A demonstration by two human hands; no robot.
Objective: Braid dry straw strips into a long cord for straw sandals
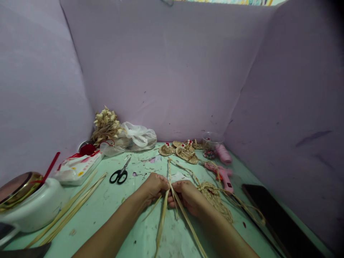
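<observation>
Both of my hands meet at the middle of the green table, closed around a straw braid (pixel 169 169). My left hand (pixel 155 185) pinches the braid from the left, and my right hand (pixel 185 195) grips it from the right. The braided part runs away from me beyond the fingers. Loose flat straw strands (pixel 162 224) fan out below the hands toward me. The exact crossing of strands between the fingertips is partly hidden. Beside my right forearm lies a coil of finished braid (pixel 215 197).
Black scissors (pixel 119 175) lie left of my hands, near spare straw strips (pixel 77 206). A white pot (pixel 45 204) and a tissue pack (pixel 79 166) stand farther left. Small woven straw hats (pixel 186 153) sit at the back. Right are a pink glue gun (pixel 221 173) and a dark flat object (pixel 279 218).
</observation>
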